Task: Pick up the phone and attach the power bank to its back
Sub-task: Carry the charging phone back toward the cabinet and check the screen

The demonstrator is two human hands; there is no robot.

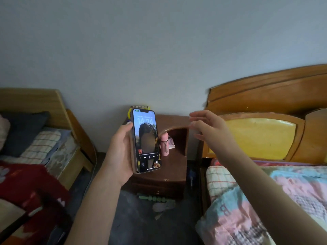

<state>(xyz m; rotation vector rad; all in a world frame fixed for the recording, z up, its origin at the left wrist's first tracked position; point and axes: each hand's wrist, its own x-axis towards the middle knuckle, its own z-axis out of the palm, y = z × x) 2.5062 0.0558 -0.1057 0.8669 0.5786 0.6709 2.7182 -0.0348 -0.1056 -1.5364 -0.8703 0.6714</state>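
On the left stands a bed [44,142] with a checked pillow and a red blanket. Next, the left hand [120,149] holds the phone [146,141] upright above the nightstand [175,167], with the palm on its left edge and the lit screen facing the person. I think this grip keeps the back reachable from behind, but the back itself is hidden from this view. There may be a thicker layer along the phone's left edge; I cannot tell if it is a case or the power bank. No power bank shows clearly anywhere.

Behind the phone is a yellow box [139,107], and a pink bottle [165,145] stands on the nightstand just beside the phone. To the right, the right hand [207,126] is spread wide and holds nothing, over the nightstand's far edge. It seems to reach for something. Further right is a second bed [265,200].
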